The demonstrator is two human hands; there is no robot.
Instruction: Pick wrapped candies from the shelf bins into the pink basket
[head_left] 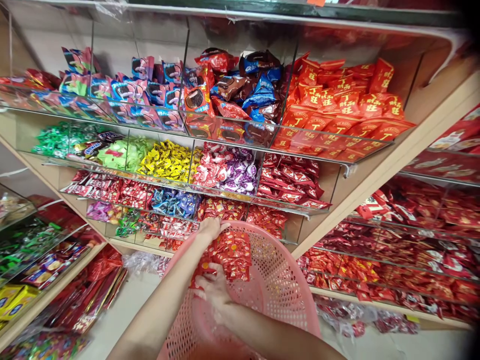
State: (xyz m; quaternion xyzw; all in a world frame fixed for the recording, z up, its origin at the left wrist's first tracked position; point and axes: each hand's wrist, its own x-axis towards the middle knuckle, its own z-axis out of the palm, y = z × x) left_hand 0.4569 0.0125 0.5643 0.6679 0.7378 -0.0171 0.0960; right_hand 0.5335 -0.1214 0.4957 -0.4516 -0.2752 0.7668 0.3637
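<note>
A pink perforated plastic basket [296, 280] tilts below the shelves, with several red wrapped packets [238, 252] in its far part. My left hand [211, 229] is closed on the basket's far rim, its fingertips partly hidden. Inside the basket, my right hand [214, 287] has its fingers apart against the near left side of the red packets. Just beyond the rim, more red packets [225, 207] lie in the lowest shelf compartments.
Clear-fronted shelves hold red bags [333, 105], yellow candies [167, 160] and purple candies [242, 172]. A slanted wooden divider [386, 155] runs to the right of the basket. Another stocked shelf [408, 250] stands beyond it, and a wooden-edged display [56, 285] is at left.
</note>
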